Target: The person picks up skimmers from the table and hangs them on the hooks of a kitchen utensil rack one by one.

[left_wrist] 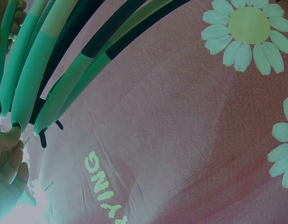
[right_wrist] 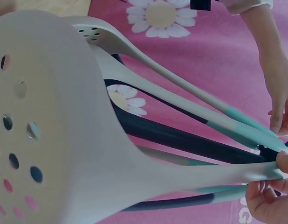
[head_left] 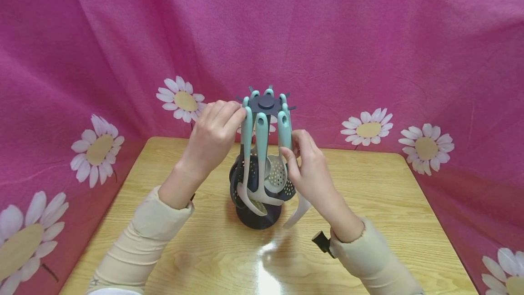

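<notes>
A dark rotating utensil rack [head_left: 259, 220] stands on the table with several turquoise-handled kitchen utensils around its top. My left hand [head_left: 214, 133] pinches the handle end of a beige slotted ladle [head_left: 251, 204] at the rack's front left. In the left wrist view, its fingertips are right at the hole in that handle [left_wrist: 32, 74]. My right hand [head_left: 309, 167] pinches the turquoise handle of a beige skimmer [right_wrist: 74, 116], whose perforated head fills the left of the right wrist view. A beige solid ladle [head_left: 262, 190] hangs between my hands.
The wooden table [head_left: 368, 204] is walled in by a magenta cloth [head_left: 327, 49] with daisy prints behind and at both sides. A smaller perforated spoon [head_left: 277, 174] and dark utensils hang at the rack. A dark wrist strap piece [head_left: 322, 242] sticks out at my right cuff.
</notes>
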Available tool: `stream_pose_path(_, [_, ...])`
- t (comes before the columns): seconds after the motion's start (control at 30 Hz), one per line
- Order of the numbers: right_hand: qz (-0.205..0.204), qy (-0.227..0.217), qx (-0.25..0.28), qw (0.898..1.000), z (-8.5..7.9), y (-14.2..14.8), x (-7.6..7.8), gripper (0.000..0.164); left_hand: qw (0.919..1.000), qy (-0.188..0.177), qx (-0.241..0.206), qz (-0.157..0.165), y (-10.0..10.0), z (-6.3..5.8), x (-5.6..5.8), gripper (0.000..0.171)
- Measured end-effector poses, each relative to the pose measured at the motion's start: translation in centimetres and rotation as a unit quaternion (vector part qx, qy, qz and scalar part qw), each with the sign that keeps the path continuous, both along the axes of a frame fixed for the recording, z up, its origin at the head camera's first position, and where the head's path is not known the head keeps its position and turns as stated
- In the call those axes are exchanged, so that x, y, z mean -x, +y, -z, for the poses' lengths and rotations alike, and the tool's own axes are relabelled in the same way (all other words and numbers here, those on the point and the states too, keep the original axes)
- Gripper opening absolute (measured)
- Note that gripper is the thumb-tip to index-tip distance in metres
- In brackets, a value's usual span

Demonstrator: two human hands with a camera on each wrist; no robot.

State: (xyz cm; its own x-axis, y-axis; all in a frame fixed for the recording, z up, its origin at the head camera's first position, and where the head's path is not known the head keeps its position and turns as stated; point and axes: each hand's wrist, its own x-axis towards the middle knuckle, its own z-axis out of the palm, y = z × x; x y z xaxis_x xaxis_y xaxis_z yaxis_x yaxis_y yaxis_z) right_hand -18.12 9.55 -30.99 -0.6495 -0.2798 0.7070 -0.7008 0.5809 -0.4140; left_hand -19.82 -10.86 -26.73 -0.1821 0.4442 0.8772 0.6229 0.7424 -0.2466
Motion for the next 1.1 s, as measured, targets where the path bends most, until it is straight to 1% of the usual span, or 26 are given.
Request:
stream_pose_path(0.23, [0.001, 0.000, 0.006, 1.000, 0.5, -0.4, 0.5, 0.018, 1.0000, -0.004, -0.002, 0.004, 0.0, 0.0, 0.0, 0.008])
stream_pose_path(0.6, [0.010, 0.004, 0.012, 1.000, 1.0, -0.9, 1.0, 0.016, 1.0000, -0.006, 0.001, -0.001, 0.0, 0.1, 0.0, 0.009])
stream_pose_path(0.83, [0.012, 0.015, 0.027, 0.999, 1.1, -1.1, 1.1, 0.018, 1.0000, -0.002, -0.002, 0.001, 0.0, 0.0, 0.1, 0.010])
stream_pose_path(1.1, [0.002, 0.029, 0.054, 0.998, 1.4, -1.3, 1.3, 0.020, 1.0000, 0.007, -0.004, 0.002, 0.0, 0.1, 0.1, 0.008])
